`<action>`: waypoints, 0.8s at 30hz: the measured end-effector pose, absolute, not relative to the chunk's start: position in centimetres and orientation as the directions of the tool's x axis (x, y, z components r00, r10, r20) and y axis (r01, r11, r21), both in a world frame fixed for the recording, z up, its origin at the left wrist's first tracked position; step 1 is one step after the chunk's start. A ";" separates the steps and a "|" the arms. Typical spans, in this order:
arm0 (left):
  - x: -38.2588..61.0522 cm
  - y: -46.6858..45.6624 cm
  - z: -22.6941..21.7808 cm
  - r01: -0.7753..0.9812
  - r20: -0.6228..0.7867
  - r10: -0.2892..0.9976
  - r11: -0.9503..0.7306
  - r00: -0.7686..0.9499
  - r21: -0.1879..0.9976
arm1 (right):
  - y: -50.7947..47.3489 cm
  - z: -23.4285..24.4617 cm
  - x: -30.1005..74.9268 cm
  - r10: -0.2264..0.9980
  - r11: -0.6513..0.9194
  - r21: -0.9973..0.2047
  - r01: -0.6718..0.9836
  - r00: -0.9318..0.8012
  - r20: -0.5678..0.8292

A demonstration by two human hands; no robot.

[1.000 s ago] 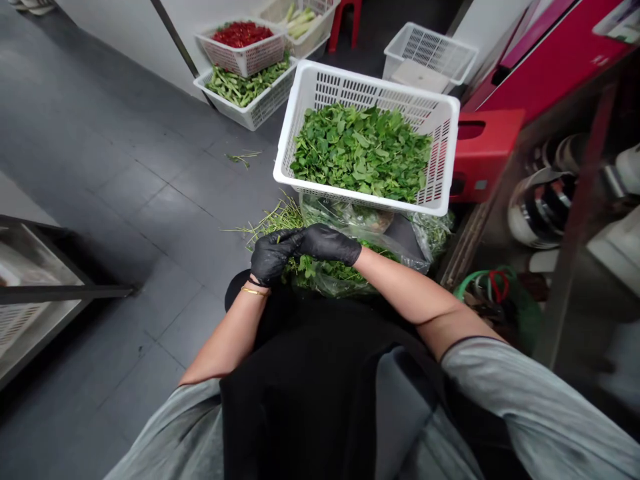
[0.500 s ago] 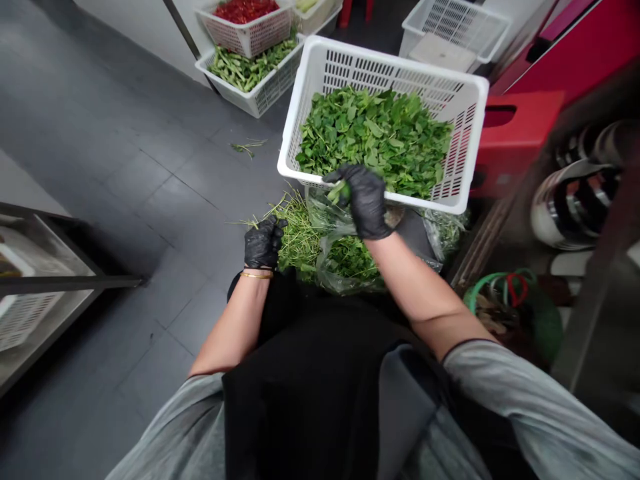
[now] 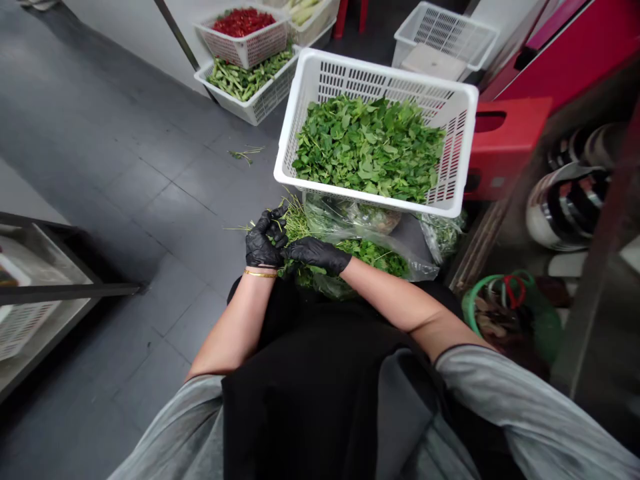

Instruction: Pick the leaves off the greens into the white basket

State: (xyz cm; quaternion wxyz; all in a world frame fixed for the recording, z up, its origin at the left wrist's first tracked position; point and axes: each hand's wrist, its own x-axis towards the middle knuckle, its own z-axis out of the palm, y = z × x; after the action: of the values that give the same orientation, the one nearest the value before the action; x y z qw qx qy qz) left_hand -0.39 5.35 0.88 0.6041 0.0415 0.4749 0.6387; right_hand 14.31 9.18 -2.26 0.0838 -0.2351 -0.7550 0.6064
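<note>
The left hand (image 3: 263, 245), in a black nitrile glove, is curled nearly shut around a bunch of thin green stems (image 3: 296, 227), with stem ends poking out past its fingers. The right hand (image 3: 315, 255), gloved the same way, lies almost flat, fingers together, reaching across so that its fingertips (image 3: 289, 250) touch the left hand; whether it has hold of anything I cannot tell.

Both hands are at lower centre, on a heap of stems and leaves in a clear plastic bag (image 3: 370, 230). The near rim of a white plastic basket (image 3: 350, 79) overlaps that bag just above the hands, leaving little room upward. The basket is filled with picked green leaves (image 3: 367, 150).

To the left of the hands, grey floor tiles (image 3: 150, 207) stretch out wide towards a dark metal rack (image 3: 50, 290) at the lower left edge, with a small green sprig (image 3: 245, 155) on the floor. Room is tighter on the right: a red plastic crate (image 3: 503, 147) stands just beside the basket, and steel pots (image 3: 565, 207) sit beyond it. At the top, baskets hold red chillies (image 3: 243, 22) and green beans (image 3: 245, 80).
</note>
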 end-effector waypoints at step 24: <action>-0.4 3.1 4.2 -0.663 -0.438 0.824 0.104 -0.360 0.741 | 4.7 0.8 19.8 0.406 0.637 -0.703 0.317 -0.913 -0.044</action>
State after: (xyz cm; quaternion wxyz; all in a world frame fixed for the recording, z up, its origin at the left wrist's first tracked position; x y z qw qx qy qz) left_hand -0.43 3.07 4.16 0.5595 0.0822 0.4886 0.6644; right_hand 19.83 4.71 0.78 0.0589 -0.2001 -0.9027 0.3764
